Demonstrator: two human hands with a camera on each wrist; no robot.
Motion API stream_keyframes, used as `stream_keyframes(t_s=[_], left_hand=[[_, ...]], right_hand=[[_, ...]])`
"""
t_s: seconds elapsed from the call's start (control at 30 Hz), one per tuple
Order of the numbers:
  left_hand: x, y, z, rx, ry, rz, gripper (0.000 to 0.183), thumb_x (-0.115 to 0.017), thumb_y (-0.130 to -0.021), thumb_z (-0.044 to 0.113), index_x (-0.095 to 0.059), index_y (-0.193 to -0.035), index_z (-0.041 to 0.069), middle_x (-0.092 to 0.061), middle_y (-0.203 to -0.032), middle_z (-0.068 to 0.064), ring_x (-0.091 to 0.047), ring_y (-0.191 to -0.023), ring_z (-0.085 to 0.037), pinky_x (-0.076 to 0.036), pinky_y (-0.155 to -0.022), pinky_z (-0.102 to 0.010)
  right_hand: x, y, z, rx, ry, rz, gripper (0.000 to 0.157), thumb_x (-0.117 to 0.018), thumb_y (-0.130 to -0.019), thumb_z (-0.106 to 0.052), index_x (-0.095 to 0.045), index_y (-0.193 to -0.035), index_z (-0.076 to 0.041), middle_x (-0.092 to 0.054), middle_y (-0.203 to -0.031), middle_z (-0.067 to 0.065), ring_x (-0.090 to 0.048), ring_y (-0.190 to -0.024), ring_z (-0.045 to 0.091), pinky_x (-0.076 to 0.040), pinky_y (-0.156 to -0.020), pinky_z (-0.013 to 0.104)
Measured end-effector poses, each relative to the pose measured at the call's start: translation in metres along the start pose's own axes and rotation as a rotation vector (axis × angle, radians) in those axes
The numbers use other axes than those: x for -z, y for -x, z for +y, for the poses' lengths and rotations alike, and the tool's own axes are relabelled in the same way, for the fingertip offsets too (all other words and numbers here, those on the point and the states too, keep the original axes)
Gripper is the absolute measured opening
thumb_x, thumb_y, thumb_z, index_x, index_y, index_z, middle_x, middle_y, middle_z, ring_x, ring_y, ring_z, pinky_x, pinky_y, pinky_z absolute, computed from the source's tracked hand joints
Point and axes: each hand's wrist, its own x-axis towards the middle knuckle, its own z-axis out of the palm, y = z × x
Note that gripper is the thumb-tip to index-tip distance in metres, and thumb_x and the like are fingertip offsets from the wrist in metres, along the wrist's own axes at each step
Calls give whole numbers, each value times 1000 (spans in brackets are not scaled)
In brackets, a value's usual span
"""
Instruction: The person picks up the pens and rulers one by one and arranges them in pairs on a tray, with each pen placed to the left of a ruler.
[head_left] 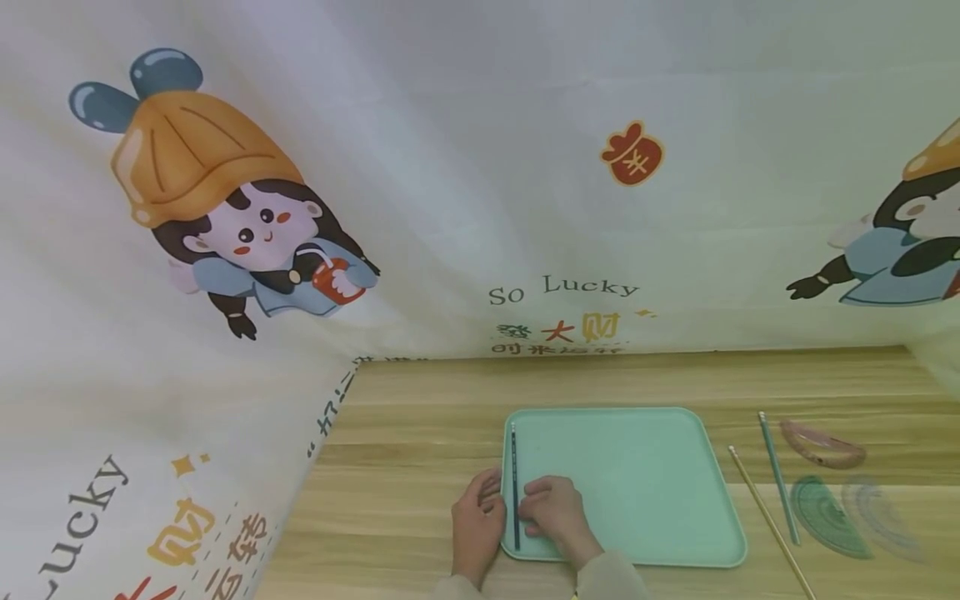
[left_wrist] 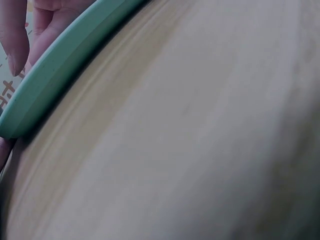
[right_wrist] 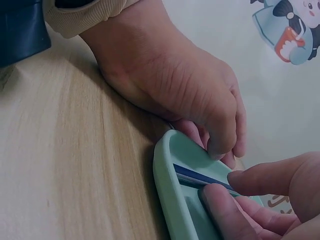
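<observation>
A mint-green tray point(head_left: 645, 475) lies on the wooden table. Along its left side, inside the rim, rests a dark blue pencil point(head_left: 514, 458), pale end away from me. My left hand point(head_left: 478, 525) holds the tray's left edge; in the left wrist view a finger point(left_wrist: 15, 40) hangs over the rim and a bit of skin shows beneath it. Just right of the pencil is my right hand point(head_left: 558, 512), its fingers bent loosely. The right wrist view has its thumb and index fingertip close against the pencil point(right_wrist: 197, 174), which passes uncovered in the head view.
Right of the tray lie a yellow pencil point(head_left: 768, 517) and a teal pencil point(head_left: 777, 475). Beyond them are a pink protractor point(head_left: 825, 443), a green protractor point(head_left: 828, 517) and a clear protractor point(head_left: 885, 517). Printed white cloth point(head_left: 450, 208) hangs behind and at the left.
</observation>
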Motion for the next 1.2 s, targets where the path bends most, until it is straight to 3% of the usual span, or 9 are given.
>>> stream_keyframes(t_s=[0.4, 0.57, 0.93, 1.2], left_hand=[[-3, 3, 2, -3, 17, 2, 38, -55, -86, 0, -59, -122, 8, -66, -119, -13, -64, -110, -25, -58, -88, -23], [-1, 1, 5, -34, 15, 32, 39, -55, -83, -2, -60, -121, 7, -67, -116, -13, -65, -107, -26, -58, -88, -25], [-2, 2, 3, -51, -1, 32, 39, -57, -82, -4, -60, -120, 5, -67, -115, -15, -65, -107, -28, -58, -88, -27], [-3, 2, 3, -24, -13, 41, 36, -57, -85, 1, -61, -120, 8, -67, -116, -13, -65, -107, -26, -58, -89, -27]], right_hand=[[5, 4, 3, 5, -17, -4, 33, -65, -72, 0, -62, -105, 5, -69, -82, 10, -66, -68, 14, -61, -58, 23], [8, 0, 4, 22, -34, -29, 34, -63, -75, -4, -61, -108, 4, -69, -81, 9, -66, -68, 13, -61, -59, 24], [21, 3, 8, 25, -96, -81, 33, -62, -80, -6, -59, -111, 5, -69, -87, 11, -66, -73, 13, -62, -64, 26], [27, 7, 6, 16, -114, -91, 34, -63, -81, -7, -59, -113, 6, -70, -89, 12, -67, -75, 14, -63, -66, 27]])
